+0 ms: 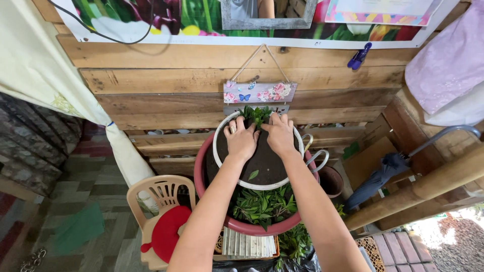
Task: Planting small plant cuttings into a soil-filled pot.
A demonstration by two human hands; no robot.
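Observation:
A white round pot (220, 160) filled with dark soil sits inside a larger red basin (199, 174). At the pot's far edge stands a small green leafy plant (256, 115). My left hand (241, 140) and my right hand (280, 134) lie palms down on the soil, side by side, fingers pressed around the base of the plant. A ring shows on my left hand. Neither hand holds anything. A loose green leaf (253, 175) lies on the soil near my wrists. Cut leafy sprigs (262, 206) fill the near part of the red basin.
A wooden plank wall (166, 80) rises right behind the pot, with a small flowered hanging sign (259, 92). A beige plastic chair with a red cushion (169, 231) stands lower left. Scissors (317, 156), a brown pot (330, 180) and a folded dark umbrella (383, 176) lie right.

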